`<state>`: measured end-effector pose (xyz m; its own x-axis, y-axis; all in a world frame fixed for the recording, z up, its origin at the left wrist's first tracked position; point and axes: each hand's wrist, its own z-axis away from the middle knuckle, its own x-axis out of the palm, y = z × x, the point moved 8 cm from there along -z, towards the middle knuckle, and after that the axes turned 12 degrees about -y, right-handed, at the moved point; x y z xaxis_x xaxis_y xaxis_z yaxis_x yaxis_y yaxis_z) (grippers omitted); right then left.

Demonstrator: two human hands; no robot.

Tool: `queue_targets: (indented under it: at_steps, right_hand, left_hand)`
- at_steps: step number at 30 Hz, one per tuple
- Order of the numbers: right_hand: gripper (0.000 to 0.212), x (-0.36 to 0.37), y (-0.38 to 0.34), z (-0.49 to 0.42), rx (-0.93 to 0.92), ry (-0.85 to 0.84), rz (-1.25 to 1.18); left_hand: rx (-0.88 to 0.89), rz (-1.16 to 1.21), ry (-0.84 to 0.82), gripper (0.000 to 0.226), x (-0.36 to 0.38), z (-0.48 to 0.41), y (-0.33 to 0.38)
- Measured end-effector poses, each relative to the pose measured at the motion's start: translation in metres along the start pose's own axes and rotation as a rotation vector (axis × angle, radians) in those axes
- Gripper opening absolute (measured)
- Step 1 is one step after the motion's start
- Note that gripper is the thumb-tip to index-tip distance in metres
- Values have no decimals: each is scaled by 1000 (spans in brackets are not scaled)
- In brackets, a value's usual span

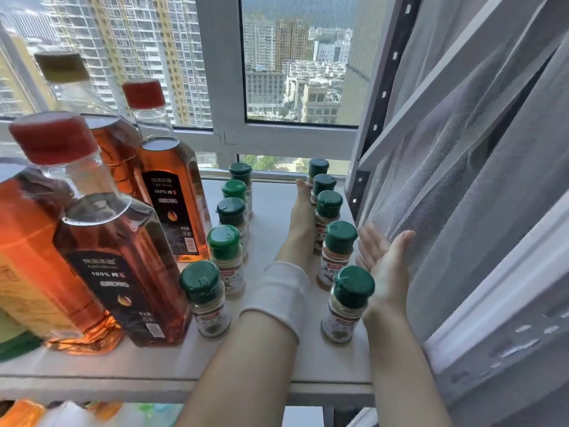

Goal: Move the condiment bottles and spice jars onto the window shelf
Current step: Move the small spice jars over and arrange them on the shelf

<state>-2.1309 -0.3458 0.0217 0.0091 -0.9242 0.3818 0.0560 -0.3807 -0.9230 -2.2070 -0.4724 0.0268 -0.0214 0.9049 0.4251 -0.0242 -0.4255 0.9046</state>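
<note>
Two rows of green-capped spice jars stand on the white window shelf [271, 211]: a left row [228, 257] and a right row [338, 251]. Several amber oil bottles with red caps [172, 192] stand at the shelf's left. My left hand [303, 211] reaches between the rows, its straight fingers pressed flat against the left side of the far jars in the right row. My right hand [385, 257] is held open, palm facing left, just right of the right row, next to the curtain. A white cuff covers my left wrist.
A sheer white curtain [477, 180] hangs at the right over a metal rack upright [375, 127]. The window frame [277, 140] borders the shelf at the back. More bottles [24, 412] show on a lower level under the shelf's front edge.
</note>
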Motion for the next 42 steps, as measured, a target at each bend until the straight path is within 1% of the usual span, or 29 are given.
queue_targets:
  at_steps: [5,11,17,24,29,33,35,37,40,42]
  right_hand:
    - [73,-1,0,-1,3,11,3]
    - [70,0,1,-1,8,12,-7]
    - [68,1,1,0,-14,-4,49]
    - [67,-1,2,-3,-45,-14,88]
    - [68,-1,1,0,-45,-9,111]
    - [70,-3,-1,2,-52,-6,128]
    - [77,-2,-5,5,-66,-12,137]
    - [84,-1,-11,12,-95,-23,152]
    - [78,3,-23,24,-144,-50,185]
    - [80,5,-31,32,-163,-61,234]
  left_hand:
    - [-8,-30,-4,45,2,-4,-2]
    - [-17,-9,-32,47,5,-7,-3]
    - [-3,-34,-51,45,8,-6,-2]
    - [6,-114,-14,43,9,-3,2]
    - [-19,-84,-47,46,14,2,2]
    - [3,-133,12,44,12,10,10]
    - [21,-147,35,41,12,21,17]
    - [3,-174,50,51,13,33,23]
    - [15,-212,62,59,12,48,34]
    - [38,-219,75,60,12,59,40]
